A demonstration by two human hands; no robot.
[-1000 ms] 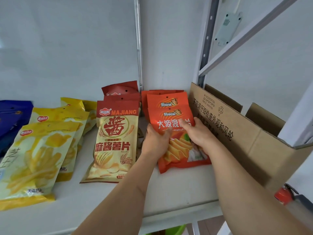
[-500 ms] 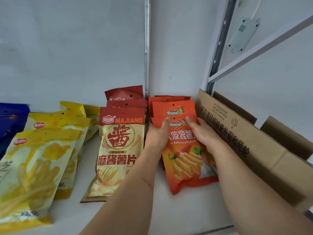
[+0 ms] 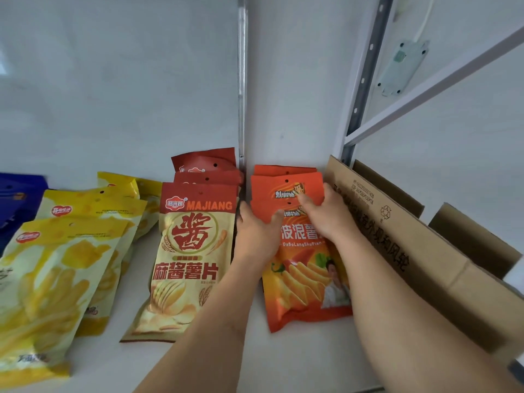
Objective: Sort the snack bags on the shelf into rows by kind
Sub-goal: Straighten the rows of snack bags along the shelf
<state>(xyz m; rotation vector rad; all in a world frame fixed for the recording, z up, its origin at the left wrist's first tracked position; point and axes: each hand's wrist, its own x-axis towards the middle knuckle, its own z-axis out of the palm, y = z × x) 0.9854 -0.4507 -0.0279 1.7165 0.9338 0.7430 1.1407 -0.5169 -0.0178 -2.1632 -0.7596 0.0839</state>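
Note:
An orange chip bag [image 3: 303,285] lies flat on the white shelf [image 3: 283,361] at the front of a row of like orange bags [image 3: 283,181] that runs back to the wall. My left hand [image 3: 256,236] grips its upper left edge, thumb across the front. My right hand [image 3: 326,217] holds its upper right edge, fingertips reaching the bag behind. To the left lies a cream and red MAJIANG bag [image 3: 190,259] with dark red bag tops [image 3: 204,163] behind it. Further left are several yellow bags [image 3: 56,279].
An open brown cardboard box [image 3: 397,236] stands close against the right of the orange row. A blue bag [image 3: 19,197] lies at the far left. A metal strip [image 3: 241,80] runs up the back wall, and a shelf upright [image 3: 365,80] rises behind the box.
Both hands have slid up the orange bag from its middle to its top. The bag has moved back toward the orange row, and the view has come closer.

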